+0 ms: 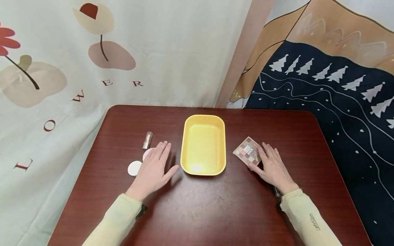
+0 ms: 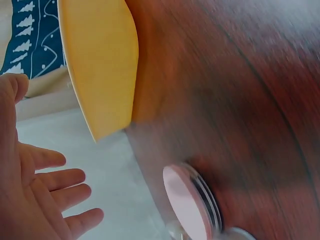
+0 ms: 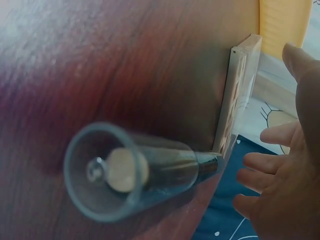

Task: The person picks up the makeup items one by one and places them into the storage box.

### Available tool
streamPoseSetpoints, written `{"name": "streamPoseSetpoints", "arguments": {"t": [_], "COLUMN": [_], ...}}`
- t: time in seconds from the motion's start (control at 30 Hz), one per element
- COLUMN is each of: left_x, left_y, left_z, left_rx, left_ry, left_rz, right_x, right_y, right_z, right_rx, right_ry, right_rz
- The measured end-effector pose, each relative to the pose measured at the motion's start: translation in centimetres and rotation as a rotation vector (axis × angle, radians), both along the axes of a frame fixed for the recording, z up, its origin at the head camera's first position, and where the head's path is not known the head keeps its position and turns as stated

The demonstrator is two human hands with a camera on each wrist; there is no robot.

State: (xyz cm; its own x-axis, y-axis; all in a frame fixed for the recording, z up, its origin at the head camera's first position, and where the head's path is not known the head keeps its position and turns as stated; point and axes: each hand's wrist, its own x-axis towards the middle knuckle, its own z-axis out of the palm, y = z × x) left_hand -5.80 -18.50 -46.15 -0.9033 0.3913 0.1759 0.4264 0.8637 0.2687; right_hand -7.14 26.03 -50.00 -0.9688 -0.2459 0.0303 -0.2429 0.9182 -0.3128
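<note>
— How are the fingers of the left hand [image 1: 152, 173] and the right hand [image 1: 272, 169]?
— Loosely spread on both; they hold nothing.
— And the things?
— The palette [image 1: 246, 150] is near the right fingers, the pink disc [image 2: 182, 200] near the left, the tray [image 1: 203, 148] between both hands.
</note>
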Motion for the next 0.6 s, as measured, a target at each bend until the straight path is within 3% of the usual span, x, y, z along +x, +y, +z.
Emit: {"name": "streamPoseSetpoints", "arguments": {"t": [0.6], "left_x": [0.5], "left_y": [3.4], "left_z": [-1.1], "left_rx": [-0.004], "left_ry": [-0.114], "left_rz": [-0.014], "right_x": [-0.4], "right_y": [-0.3], "right_z": [-0.7], "right_rx": [-0.002], "right_ry": [-0.013], "right_rz": [0.003]}}
